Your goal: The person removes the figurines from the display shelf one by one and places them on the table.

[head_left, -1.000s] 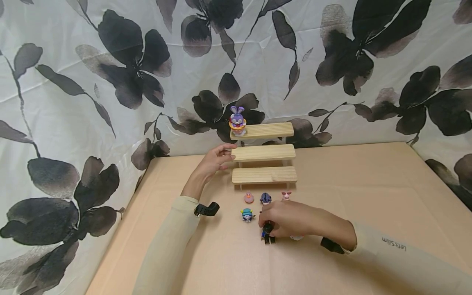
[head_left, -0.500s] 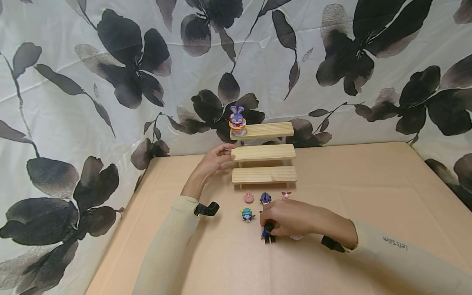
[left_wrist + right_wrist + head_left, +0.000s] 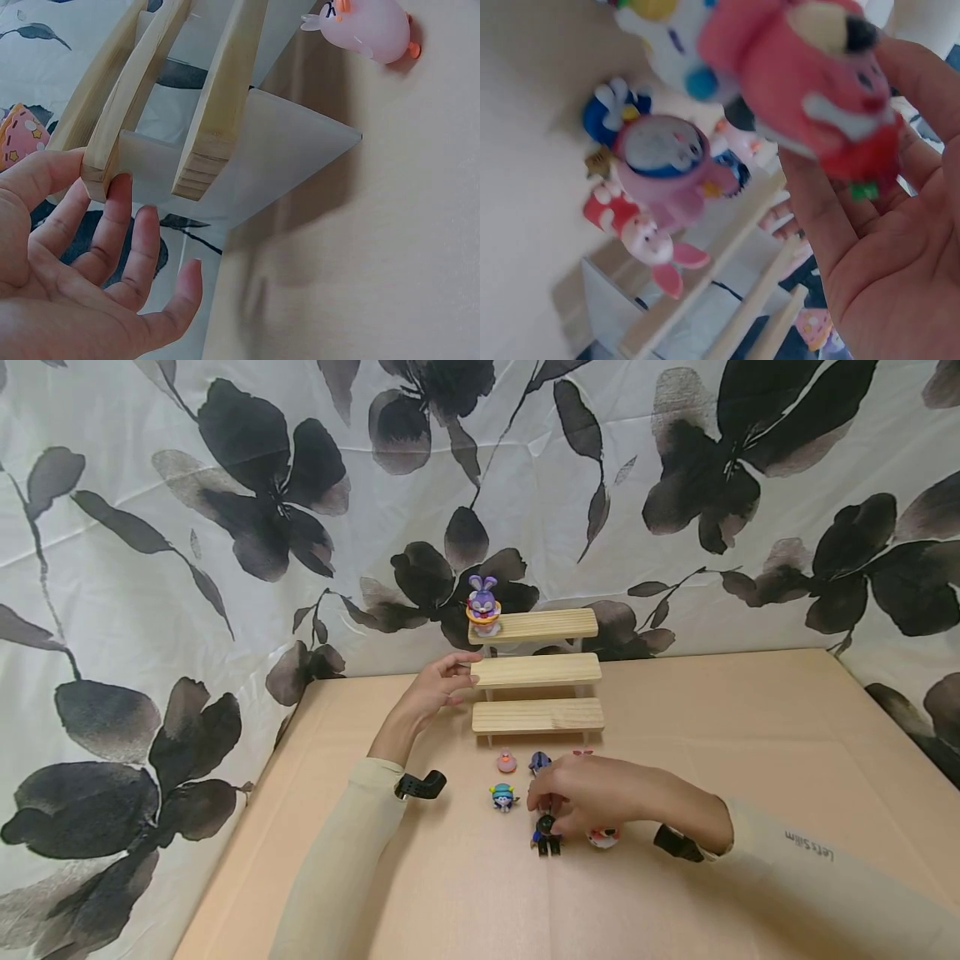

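My left hand (image 3: 97, 270) pinches the end of the middle wooden shelf (image 3: 101, 165) between thumb and fingertips. In the head view, my right hand (image 3: 585, 793) bends down over a small black-and-blue figurine (image 3: 546, 843) on the table. Its thumb and fingers are close to that figurine's head; contact cannot be told. A blurred pink figurine with a red top (image 3: 817, 82) covers those fingertips in the right wrist view. Beyond it stand a pink-and-blue figurine (image 3: 664, 150) and a piglet figurine (image 3: 649, 240).
Three wooden shelves rise in steps on translucent supports (image 3: 292, 142). A purple rabbit figurine (image 3: 483, 607) stands on the top one's left end. In front are a pink chick (image 3: 506, 762), a blue-grey figurine (image 3: 539, 762) and a turquoise-hatted one (image 3: 502, 797). Floral cloth hangs behind.
My right hand has shifted slightly up and away from me, uncovering more of the red-and-white figurine beside it. The black-and-blue figurine stays in place. My left hand has not moved.
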A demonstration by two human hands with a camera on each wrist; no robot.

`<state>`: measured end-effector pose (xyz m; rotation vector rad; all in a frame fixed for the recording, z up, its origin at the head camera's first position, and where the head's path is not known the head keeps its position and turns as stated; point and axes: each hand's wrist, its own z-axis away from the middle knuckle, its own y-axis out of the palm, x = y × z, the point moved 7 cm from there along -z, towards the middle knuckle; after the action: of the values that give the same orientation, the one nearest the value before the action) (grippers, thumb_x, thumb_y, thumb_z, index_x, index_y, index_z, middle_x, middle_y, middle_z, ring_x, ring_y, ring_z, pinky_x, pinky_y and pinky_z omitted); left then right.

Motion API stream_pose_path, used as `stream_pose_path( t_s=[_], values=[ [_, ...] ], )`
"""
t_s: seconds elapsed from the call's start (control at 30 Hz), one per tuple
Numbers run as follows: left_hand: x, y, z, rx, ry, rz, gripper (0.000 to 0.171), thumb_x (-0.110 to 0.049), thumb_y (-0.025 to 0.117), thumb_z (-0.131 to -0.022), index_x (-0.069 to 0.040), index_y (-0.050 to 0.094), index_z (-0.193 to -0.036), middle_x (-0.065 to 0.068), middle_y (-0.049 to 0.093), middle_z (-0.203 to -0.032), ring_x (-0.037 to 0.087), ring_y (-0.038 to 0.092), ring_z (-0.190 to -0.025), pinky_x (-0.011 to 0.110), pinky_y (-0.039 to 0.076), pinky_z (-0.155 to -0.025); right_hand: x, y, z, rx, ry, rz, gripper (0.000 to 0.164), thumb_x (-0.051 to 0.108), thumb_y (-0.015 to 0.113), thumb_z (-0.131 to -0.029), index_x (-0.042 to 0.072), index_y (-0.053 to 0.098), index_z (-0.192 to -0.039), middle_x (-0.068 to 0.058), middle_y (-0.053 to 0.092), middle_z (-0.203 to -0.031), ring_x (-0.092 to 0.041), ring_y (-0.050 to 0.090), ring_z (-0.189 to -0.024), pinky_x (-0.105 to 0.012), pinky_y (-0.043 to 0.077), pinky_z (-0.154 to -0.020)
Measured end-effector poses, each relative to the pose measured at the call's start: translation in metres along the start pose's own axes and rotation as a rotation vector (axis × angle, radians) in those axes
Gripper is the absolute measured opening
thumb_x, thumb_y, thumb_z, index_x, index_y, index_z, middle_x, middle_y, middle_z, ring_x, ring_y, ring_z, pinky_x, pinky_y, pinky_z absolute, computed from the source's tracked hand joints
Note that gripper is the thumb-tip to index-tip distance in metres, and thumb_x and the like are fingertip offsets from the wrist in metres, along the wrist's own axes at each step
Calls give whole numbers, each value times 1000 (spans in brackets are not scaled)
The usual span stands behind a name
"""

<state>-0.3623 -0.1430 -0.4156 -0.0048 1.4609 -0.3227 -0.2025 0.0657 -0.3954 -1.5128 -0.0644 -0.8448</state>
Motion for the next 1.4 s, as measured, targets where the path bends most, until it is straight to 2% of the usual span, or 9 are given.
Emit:
stream_pose_path(
  t_s=[0.13, 0.33, 0.43, 0.6, 0.77, 0.87, 1.13, 1.4],
  values=[
    [0, 0, 0, 2, 5, -4, 38, -15, 70, -97, -21, 64, -134, 5, 59, -116, 21, 57, -106, 50, 46, -94, 2, -13, -2, -11, -2, -5, 28, 13, 80, -87, 9, 73, -113, 2, 71, -103, -6, 66, -91, -27, 56, -83],
    [1, 0, 0, 3, 1, -1, 39, -16, 70, -96, -23, 65, -134, 4, 60, -113, 21, 57, -106, 49, 47, -94, 1, -40, -6, -74, -16, -32, 26, 15, 78, -89, 13, 72, -115, 8, 70, -103, -6, 69, -93, -31, 57, -87],
    [1, 1, 1, 4, -4, 2, 38, -16, 70, -97, -23, 65, -134, 5, 61, -114, 21, 57, -108, 51, 47, -96, -2, -53, -9, -125, -18, -50, 23, 15, 77, -90, 15, 73, -113, 9, 70, -102, -6, 69, -92, -33, 57, -86],
    [1, 1, 0, 4, -12, 1, 38, -16, 70, -97, -24, 65, -134, 6, 62, -117, 21, 58, -110, 51, 47, -99, -9, -72, -14, -212, -17, -64, 20, 14, 75, -92, 10, 73, -112, 0, 72, -105, -14, 69, -94, -35, 59, -84],
    [1, 0, 1, 2, -12, -1, 38, -16, 70, -97, -24, 65, -134, 5, 63, -118, 20, 60, -110, 49, 48, -97, -19, -87, -20, -320, 7, -26, 25, 18, 75, -93, 8, 71, -116, -7, 72, -110, -20, 70, -100, -40, 58, -88],
    [1, 1, 1, 3, -9, -2, 38, -15, 70, -97, -24, 65, -134, 6, 63, -118, 20, 60, -109, 49, 47, -96, -28, -96, -23, -398, 30, -20, 26, 19, 76, -93, 9, 71, -117, -6, 71, -110, -21, 70, -102, -40, 58, -88],
    [1, 1, 2, 3, -13, 14, 38, -15, 70, -97, -23, 65, -134, 6, 61, -117, 20, 58, -106, 56, 44, -101, -44, -120, -30, -579, 61, -66, 34, 20, 78, -91, 3, 70, -120, -10, 72, -115, -24, 69, -105, -42, 58, -89],
    [0, 1, 2, 3, -16, 12, 37, -15, 70, -97, -24, 65, -133, 5, 62, -118, 20, 58, -108, 55, 45, -101, -59, -137, -42, -656, 115, -120, 42, 22, 77, -92, 2, 66, -126, -12, 68, -122, -28, 66, -112, -42, 54, -96]
  ],
)
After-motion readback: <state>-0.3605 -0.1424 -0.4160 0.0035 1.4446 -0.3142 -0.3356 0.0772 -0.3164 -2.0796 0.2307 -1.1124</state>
